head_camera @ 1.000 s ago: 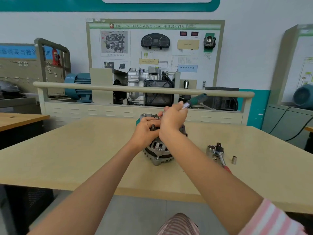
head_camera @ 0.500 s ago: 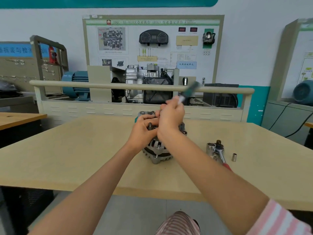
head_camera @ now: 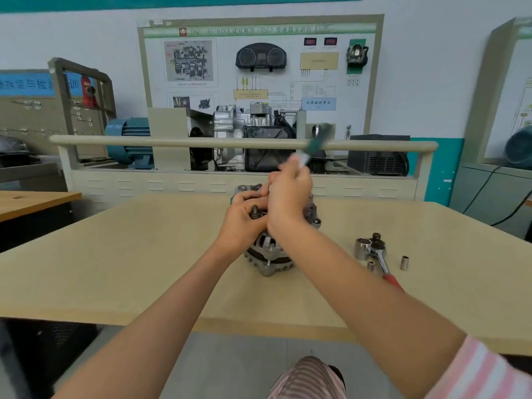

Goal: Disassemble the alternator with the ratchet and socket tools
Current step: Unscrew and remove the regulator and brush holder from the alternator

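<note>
the alternator (head_camera: 270,254) sits mid-table (head_camera: 115,269), the left hand (head_camera: 244,223) wrapped over its top, gripping it. right hand (head_camera: 289,194) is curled round a green-handled tool (head_camera: 315,142), blurred, angled up and away. off to the right lie the ratchet (head_camera: 380,260) and loose sockets (head_camera: 404,262).

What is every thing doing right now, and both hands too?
Alternator: on table, held.
Left hand: gripping alternator.
Right hand: gripping green-handled tool.
Green-handled tool: tilted, blurred.
Ratchet: lying untouched.
Large socket: beside the ratchet's head.
Small socket: standing alone.
</note>
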`<control>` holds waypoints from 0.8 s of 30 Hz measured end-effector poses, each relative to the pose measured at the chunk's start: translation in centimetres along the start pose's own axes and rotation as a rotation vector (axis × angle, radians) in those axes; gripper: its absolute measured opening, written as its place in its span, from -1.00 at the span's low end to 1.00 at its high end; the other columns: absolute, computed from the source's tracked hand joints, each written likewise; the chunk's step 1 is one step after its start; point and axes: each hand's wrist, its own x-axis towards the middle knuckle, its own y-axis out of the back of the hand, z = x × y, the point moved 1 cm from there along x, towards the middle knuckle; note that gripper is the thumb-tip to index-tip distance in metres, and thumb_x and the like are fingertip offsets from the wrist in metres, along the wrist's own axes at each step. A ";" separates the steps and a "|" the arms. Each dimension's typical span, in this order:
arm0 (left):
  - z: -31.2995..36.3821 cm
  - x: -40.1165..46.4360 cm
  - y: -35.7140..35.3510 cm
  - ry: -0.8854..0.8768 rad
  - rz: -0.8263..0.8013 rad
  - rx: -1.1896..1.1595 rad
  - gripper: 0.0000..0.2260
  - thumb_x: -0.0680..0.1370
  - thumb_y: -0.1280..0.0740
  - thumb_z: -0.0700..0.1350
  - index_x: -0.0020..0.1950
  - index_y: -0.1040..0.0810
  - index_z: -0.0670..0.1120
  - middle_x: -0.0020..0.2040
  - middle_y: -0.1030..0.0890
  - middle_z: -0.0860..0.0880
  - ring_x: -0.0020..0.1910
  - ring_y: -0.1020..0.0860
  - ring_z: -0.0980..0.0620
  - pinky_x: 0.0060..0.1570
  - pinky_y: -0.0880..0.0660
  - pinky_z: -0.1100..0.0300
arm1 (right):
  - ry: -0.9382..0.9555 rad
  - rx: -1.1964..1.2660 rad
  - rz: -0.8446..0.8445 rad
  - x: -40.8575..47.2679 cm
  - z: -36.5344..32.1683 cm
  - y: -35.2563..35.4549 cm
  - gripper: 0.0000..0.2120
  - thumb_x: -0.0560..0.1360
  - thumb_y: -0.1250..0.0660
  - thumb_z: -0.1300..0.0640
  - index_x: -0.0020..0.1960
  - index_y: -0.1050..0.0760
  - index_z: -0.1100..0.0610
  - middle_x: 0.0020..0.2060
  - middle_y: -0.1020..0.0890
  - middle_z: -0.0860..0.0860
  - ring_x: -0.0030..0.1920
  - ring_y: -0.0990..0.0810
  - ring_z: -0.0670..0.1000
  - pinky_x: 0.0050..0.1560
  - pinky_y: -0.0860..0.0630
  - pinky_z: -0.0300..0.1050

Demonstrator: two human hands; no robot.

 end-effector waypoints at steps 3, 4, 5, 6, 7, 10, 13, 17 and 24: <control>0.1 -0.1 0.0 0.005 -0.021 0.031 -0.71 0.42 -0.41 -0.31 -0.06 -0.59 0.09 0.17 -0.50 -0.06 0.20 -0.34 0.11 0.04 -0.29 0.52 | -0.014 0.181 0.101 0.0 0.2 0.2 -0.74 0.65 0.00 0.10 -0.20 -0.24 0.12 -0.46 -0.36 0.03 -0.63 -0.33 -0.10 -0.60 -0.30 -0.32; 0.1 0.0 0.0 0.010 -0.030 0.033 -0.77 0.42 -0.42 -0.28 -0.05 -0.62 0.04 0.16 -0.53 -0.07 0.21 -0.35 0.09 0.09 -0.29 0.47 | -0.086 0.150 0.046 0.5 -0.3 0.2 -0.74 0.64 -0.02 0.11 -0.21 -0.25 0.13 -0.48 -0.34 0.02 -0.66 -0.28 -0.10 -0.62 -0.26 -0.34; 0.1 0.1 0.0 0.007 -0.045 0.035 -0.83 0.43 -0.43 -0.25 -0.03 -0.65 -0.03 0.14 -0.55 -0.08 0.23 -0.36 0.07 0.14 -0.29 0.41 | -0.182 0.095 -0.034 1.2 -0.9 0.3 -0.74 0.63 -0.05 0.13 -0.23 -0.25 0.12 -0.53 -0.32 0.00 -0.68 -0.24 -0.10 -0.64 -0.21 -0.35; 0.1 0.2 0.0 -0.006 -0.057 0.044 -0.84 0.44 -0.43 -0.21 0.00 -0.66 -0.08 0.11 -0.57 -0.07 0.24 -0.37 0.06 0.18 -0.29 0.38 | -0.289 0.014 -0.139 1.9 -1.5 0.4 -0.73 0.62 -0.08 0.13 -0.26 -0.24 0.10 -0.58 -0.30 -0.03 -0.70 -0.20 -0.10 -0.65 -0.16 -0.36; 0.1 0.2 0.0 -0.014 -0.068 0.049 -0.84 0.44 -0.44 -0.19 0.01 -0.66 -0.09 0.09 -0.58 -0.04 0.24 -0.37 0.06 0.21 -0.29 0.38 | -0.383 -0.087 -0.258 2.5 -2.1 0.5 -0.71 0.61 -0.10 0.12 -0.29 -0.23 0.08 -0.63 -0.28 -0.07 -0.70 -0.18 -0.10 -0.65 -0.12 -0.36; 0.0 0.1 0.0 -0.003 -0.046 0.017 -0.82 0.45 -0.44 -0.15 -0.02 -0.60 0.09 0.04 -0.53 0.11 0.24 -0.35 0.12 0.14 -0.24 0.56 | -0.496 -0.277 -0.522 3.5 -3.0 0.6 -0.66 0.60 -0.12 0.08 -0.34 -0.20 0.05 -0.68 -0.23 -0.13 -0.72 -0.14 -0.13 -0.66 -0.06 -0.32; -0.1 -0.1 -0.2 -0.011 -0.002 -0.040 -0.79 0.42 -0.45 -0.18 -0.11 -0.60 0.15 -0.01 -0.52 0.19 0.22 -0.36 0.14 0.15 -0.28 0.51 | -0.414 -0.240 -0.438 2.8 -2.5 0.3 -0.69 0.59 -0.17 0.11 -0.33 -0.26 0.09 -0.66 -0.27 -0.11 -0.70 -0.16 -0.13 -0.68 -0.10 -0.31; -0.5 0.0 -0.2 0.001 0.024 -0.043 -0.69 0.39 -0.45 -0.29 -0.16 -0.60 0.17 0.03 -0.49 0.18 0.22 -0.35 0.16 0.14 -0.32 0.45 | 0.001 0.095 0.136 0.3 0.0 0.6 -0.72 0.62 -0.10 0.13 -0.27 -0.29 0.13 -0.51 -0.38 0.00 -0.62 -0.31 -0.07 -0.60 -0.28 -0.28; -0.2 0.2 0.0 -0.051 -0.055 -0.008 -0.84 0.45 -0.43 -0.18 0.00 -0.64 0.02 -0.02 -0.56 0.23 0.23 -0.38 0.13 0.23 -0.30 0.36 | -0.319 -0.196 -0.255 2.4 -2.1 0.1 -0.78 0.57 -0.10 0.20 -0.26 -0.24 0.10 -0.63 -0.30 -0.06 -0.65 -0.17 -0.08 -0.64 -0.10 -0.35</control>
